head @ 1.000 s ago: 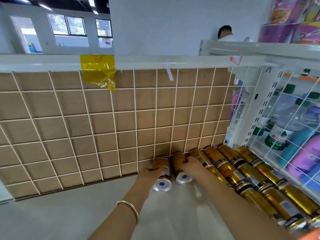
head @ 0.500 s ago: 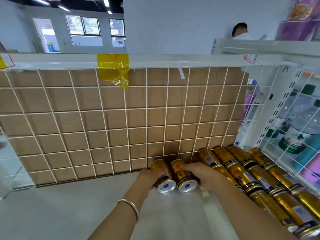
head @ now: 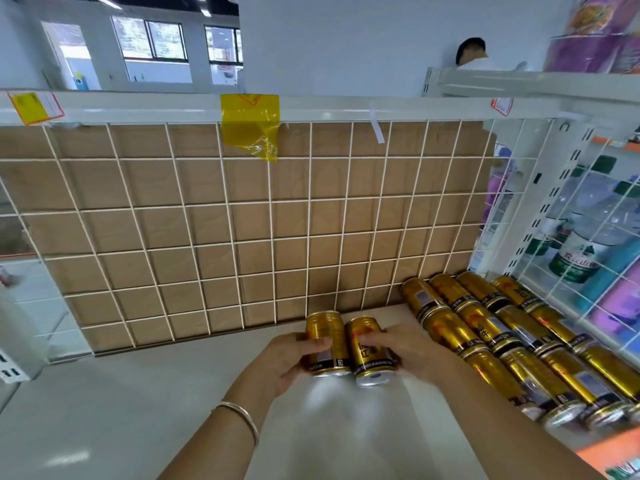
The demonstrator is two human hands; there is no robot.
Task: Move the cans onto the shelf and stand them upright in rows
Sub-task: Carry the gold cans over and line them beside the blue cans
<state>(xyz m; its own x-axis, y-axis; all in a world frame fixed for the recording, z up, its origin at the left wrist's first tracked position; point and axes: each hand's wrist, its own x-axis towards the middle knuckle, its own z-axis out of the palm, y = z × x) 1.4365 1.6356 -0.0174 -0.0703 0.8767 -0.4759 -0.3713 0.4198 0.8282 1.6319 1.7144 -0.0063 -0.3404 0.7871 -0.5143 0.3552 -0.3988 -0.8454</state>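
Note:
Two gold cans sit side by side in my hands over the white shelf [head: 145,403]. My left hand [head: 280,362] grips the left can [head: 323,342] and my right hand [head: 408,348] grips the right can [head: 369,351]. Both cans lean with their silver ends toward me, a short way out from the wire grid back. To the right, several gold cans [head: 512,334] stand packed in rows against the shelf's right corner.
A white wire grid [head: 207,230] over a wooden panel backs the shelf. A wire side panel [head: 588,216] on the right has bottles behind it. A person's head shows beyond the top rail. A silver bracelet [head: 242,417] is on my left wrist.
Both hands have drawn the two cans back from the grid toward me. The view has shifted left, so the rows of cans lie further right.

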